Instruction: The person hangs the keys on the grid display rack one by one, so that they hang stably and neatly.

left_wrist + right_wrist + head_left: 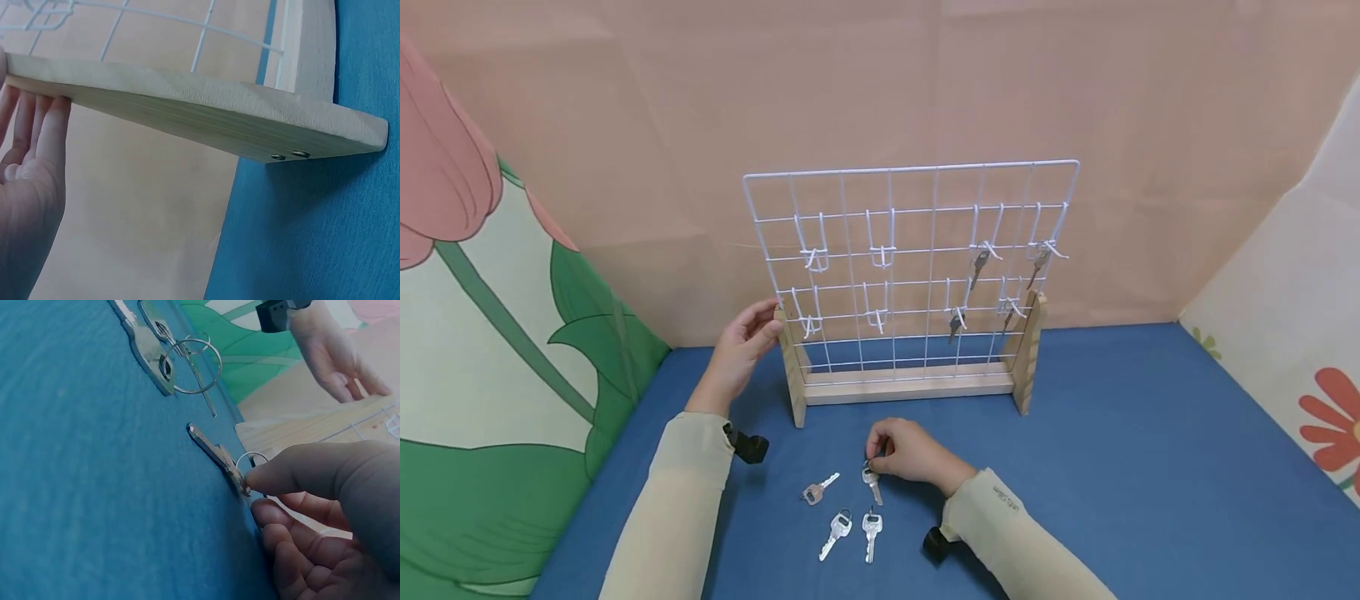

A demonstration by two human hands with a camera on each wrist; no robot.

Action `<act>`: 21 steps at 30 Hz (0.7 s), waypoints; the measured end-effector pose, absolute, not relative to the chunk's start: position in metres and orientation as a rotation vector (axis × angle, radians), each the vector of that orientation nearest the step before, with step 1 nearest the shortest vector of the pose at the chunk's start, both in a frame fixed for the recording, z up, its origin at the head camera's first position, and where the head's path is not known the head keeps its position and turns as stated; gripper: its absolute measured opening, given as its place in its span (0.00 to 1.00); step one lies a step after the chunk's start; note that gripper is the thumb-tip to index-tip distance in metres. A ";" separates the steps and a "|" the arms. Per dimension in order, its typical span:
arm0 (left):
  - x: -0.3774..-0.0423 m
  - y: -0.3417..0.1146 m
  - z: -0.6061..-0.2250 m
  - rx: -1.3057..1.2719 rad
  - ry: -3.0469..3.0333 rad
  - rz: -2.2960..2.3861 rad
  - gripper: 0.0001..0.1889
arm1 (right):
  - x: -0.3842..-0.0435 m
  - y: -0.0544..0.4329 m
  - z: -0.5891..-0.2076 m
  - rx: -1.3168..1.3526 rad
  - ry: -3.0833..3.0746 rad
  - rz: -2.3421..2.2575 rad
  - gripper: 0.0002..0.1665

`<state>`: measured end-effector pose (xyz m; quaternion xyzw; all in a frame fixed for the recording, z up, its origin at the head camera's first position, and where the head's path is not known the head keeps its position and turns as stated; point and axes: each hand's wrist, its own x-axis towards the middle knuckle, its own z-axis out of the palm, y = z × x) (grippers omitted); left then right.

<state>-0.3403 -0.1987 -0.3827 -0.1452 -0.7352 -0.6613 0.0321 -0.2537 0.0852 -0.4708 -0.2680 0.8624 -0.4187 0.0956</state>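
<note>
At the left side of a white wire grid rack (912, 171), my left hand (739, 354) grips the top of the wooden side post (206, 94). Its fingers (50, 128) lie along the post's outer face. My right hand (917, 454) is low over the blue table, pinching a silver key (872, 483) by its head end, where a thin ring (253, 454) shows. The key's blade points toward the person. Close by on the cloth lie three more keys: one key (813, 494) at the left, a key (836, 533) nearer the person, and another key (872, 525) beside it.
White hooks (815, 260) hang in two rows on the grid. Keys hang from the hooks on the right, among them an upper key (980, 265) and a lower key (955, 325). A wooden base bar (910, 385) joins the posts. Printed cloth walls enclose the blue table (1135, 450).
</note>
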 end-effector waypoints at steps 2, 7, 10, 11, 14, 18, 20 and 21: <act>-0.340 -0.198 -0.384 -0.448 -2.265 -2.034 0.30 | -0.254 0.087 -0.471 -0.802 2.541 -1.283 0.08; -0.339 -0.196 -0.384 -0.435 -2.259 -2.037 0.30 | -0.256 0.090 -0.466 -0.814 2.499 -1.397 0.04; -0.339 -0.195 -0.383 -0.444 -2.257 -2.035 0.30 | -0.257 0.094 -0.459 -0.773 2.510 -1.482 0.04; -0.339 -0.194 -0.383 -0.446 -2.257 -2.036 0.31 | -0.258 0.096 -0.457 -0.753 2.516 -1.512 0.04; -0.341 -0.192 -0.382 -0.438 -2.257 -2.044 0.31 | -0.258 0.100 -0.446 -0.694 2.519 -1.633 0.04; -0.341 -0.193 -0.381 -0.419 -2.262 -2.048 0.30 | -0.255 0.101 -0.427 -0.637 2.468 -1.809 0.03; -0.339 -0.194 -0.382 -0.409 -2.268 -2.046 0.30 | -0.251 0.101 -0.416 -0.613 2.424 -1.910 0.05; -0.338 -0.195 -0.383 -0.408 -2.265 -2.049 0.30 | -0.248 0.101 -0.410 -0.608 2.407 -1.957 0.05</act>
